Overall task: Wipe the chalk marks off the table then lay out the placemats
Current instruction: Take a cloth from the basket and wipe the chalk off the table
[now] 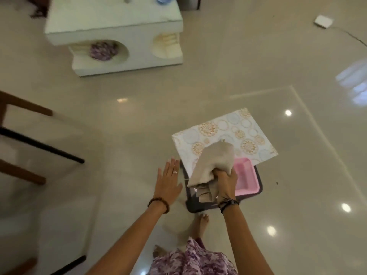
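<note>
head view: right hand (225, 180) is clenched around a bunched beige cloth (213, 165), held in the air over the floor stack; cloth droops in folds, a loose flap sticking up and away. left hand (168, 180) is released, fingers straight and together, palm down, holding nothing, ring on one finger, bead bracelet at the wrist.

placemat (224, 135) lies on the floor below the cloth: rectangular, white with pale blue rings and gold medallion prints, turned at an angle. its near edge overlaps a pink plastic tray (247, 176), which sits on a dark mat (258, 187) with rounded corners.

floor (278, 225) is glossy beige tile, ceiling light spots reflected in it. white block-shaped desk (113, 22) at top left, round openings in its base, one holding a purple patterned bundle (102, 50). wooden chair legs (25, 108) at left edge. small white box (323, 21) with a cable at top right. bare foot (202, 221) and purple print garment at bottom.

no readable text or brands.
</note>
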